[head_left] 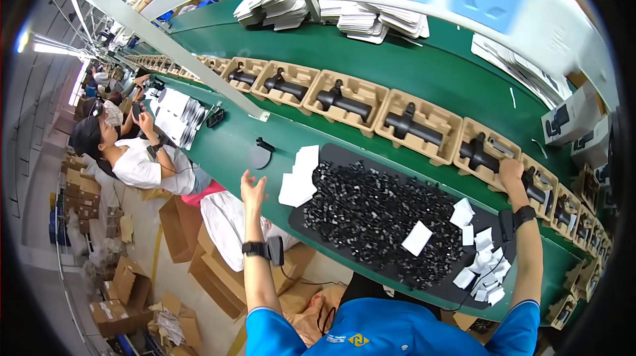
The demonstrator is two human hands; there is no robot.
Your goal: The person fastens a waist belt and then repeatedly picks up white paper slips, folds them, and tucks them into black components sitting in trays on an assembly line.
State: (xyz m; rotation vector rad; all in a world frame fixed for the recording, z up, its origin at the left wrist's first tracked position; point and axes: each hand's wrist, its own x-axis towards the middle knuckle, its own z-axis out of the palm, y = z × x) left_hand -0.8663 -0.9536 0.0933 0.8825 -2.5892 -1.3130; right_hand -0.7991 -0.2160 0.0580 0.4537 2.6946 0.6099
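Observation:
My left hand (252,188) is raised over the near edge of the green bench, its fingers apart and nothing in it. Close by lie a stack of white paper slips (299,180) and a black part with a round base (260,153). My right hand (510,172) reaches out to the tray row, its fingers curled at the edge of a brown pulp tray (472,172) that holds a black tubular part (478,152). What those fingers grip, if anything, is hidden. A large heap of small black pieces (377,217) covers a dark mat between my arms.
More pulp trays (344,121) with black parts form a line across the bench. White sheets (275,1) are stacked behind it. Loose white slips (487,266) lie at right, near white boxes (571,114). A seated co-worker (142,164) handles something at left; cardboard boxes (179,227) stand on the floor.

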